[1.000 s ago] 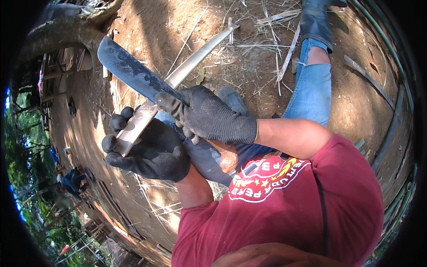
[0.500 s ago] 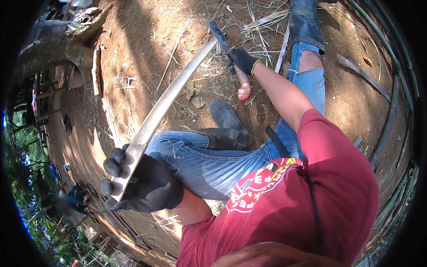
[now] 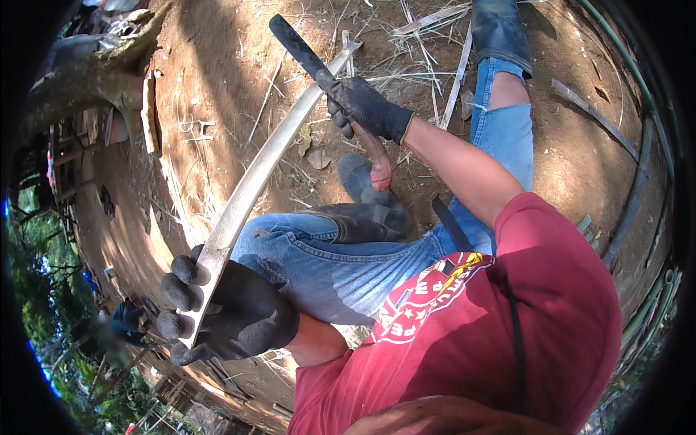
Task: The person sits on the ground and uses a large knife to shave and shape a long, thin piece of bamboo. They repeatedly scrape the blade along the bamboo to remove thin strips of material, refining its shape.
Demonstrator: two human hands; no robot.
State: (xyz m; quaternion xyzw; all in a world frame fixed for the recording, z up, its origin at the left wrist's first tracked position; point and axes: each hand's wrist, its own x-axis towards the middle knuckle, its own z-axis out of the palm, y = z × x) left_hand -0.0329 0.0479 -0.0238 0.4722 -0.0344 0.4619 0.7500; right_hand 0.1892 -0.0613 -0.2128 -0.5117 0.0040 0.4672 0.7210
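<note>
Pale, wood-like material forms the long strip (image 3: 262, 161), held at its near end by the gloved left hand (image 3: 250, 312). The fingers of that hand curl round the left edge of the strip, with the palm beneath. The long axis of the strip slants from the lower left to the upper right of the view, slightly bowed; its tapered far end points forward, away from the person.

The gloved right hand (image 3: 368, 109) is wrapped firmly round the knife, close to the blade (image 3: 296, 45). The dark blade crosses the strip near the far end and points forward and to the left. The brown handle (image 3: 377, 161) extends from the glove back toward the body, ending in a bulbous butt above the dark boot (image 3: 359, 181).

Under the crossing, a short section of the strip is covered by the blade and the right fingers. Contact between blade and strip cannot be confirmed, nor whether the far end rests on the brown ground (image 3: 428, 170). The blade's broad face is foreshortened. Straw (image 3: 428, 61) lies scattered on the ground, beyond the right hand. The second boot (image 3: 502, 36) is cut off at the top margin.
</note>
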